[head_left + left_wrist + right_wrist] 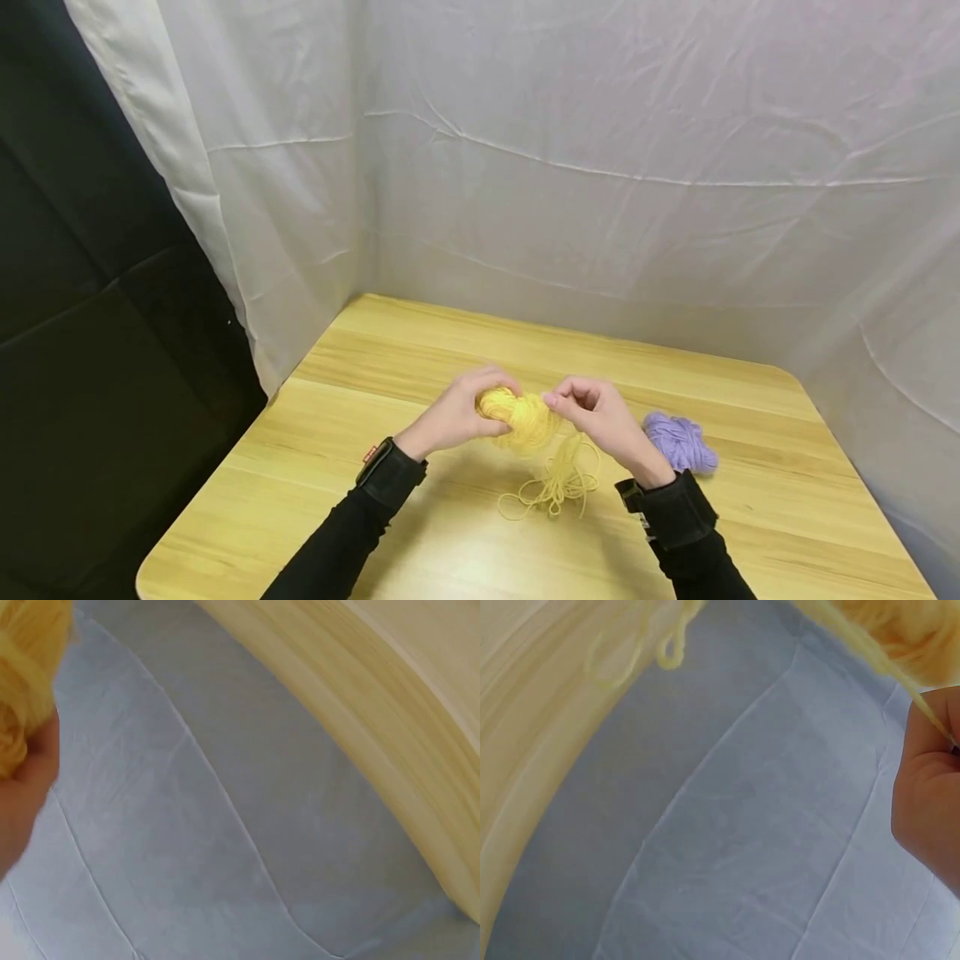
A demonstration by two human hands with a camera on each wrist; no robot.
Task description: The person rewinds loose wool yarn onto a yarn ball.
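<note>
Head view showed a yellow yarn ball (525,417) held just above the table (420,350), near its middle. The left hand (461,412) had its fingers curled round the ball's left side, cupping it so it stayed put while a strand was drawn off. The right hand (596,412) sat just beside the ball's right end, its fingers curled in and pinching a single yellow strand (900,682); the right wrist view showed that strand running taut from the ball to the fingertips. The ball was a loose, lumpy oval, and its long axis ran left to right between the two hands, roughly level with the table. Below it, loose loops (558,483) of the same yarn hung down and lay on the wood, spilling toward the person. A purple yarn bundle (678,442) lay on the table just right of the right wrist, untouched. Black sleeves (337,533) covered both arms. A creased white cloth (637,167) hung behind and around the table.
</note>
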